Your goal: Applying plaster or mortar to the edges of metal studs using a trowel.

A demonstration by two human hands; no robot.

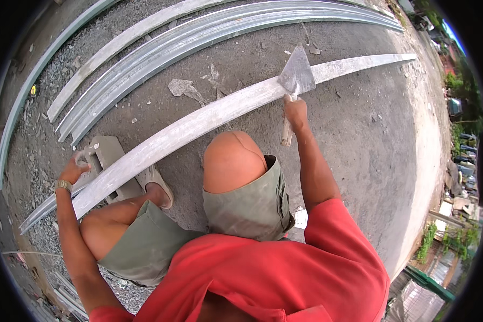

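Observation:
My right hand (295,111) grips the wooden handle of a masonry trowel (297,74), whose grey triangular blade rests on a long pale plank (198,124) coated with dried cement. The plank runs from lower left to upper right across the concrete ground. My left hand (74,169), with a watch on its wrist, holds the plank's near end beside a grey concrete block (108,152). I crouch over it, with my knees and a sandalled foot close to the plank.
Several long metal channel strips (209,29) lie in parallel on the gravel beyond the plank. Bits of broken cement (182,87) are scattered on the concrete. Loose gravel covers the left side; plants and stacked materials line the far right edge.

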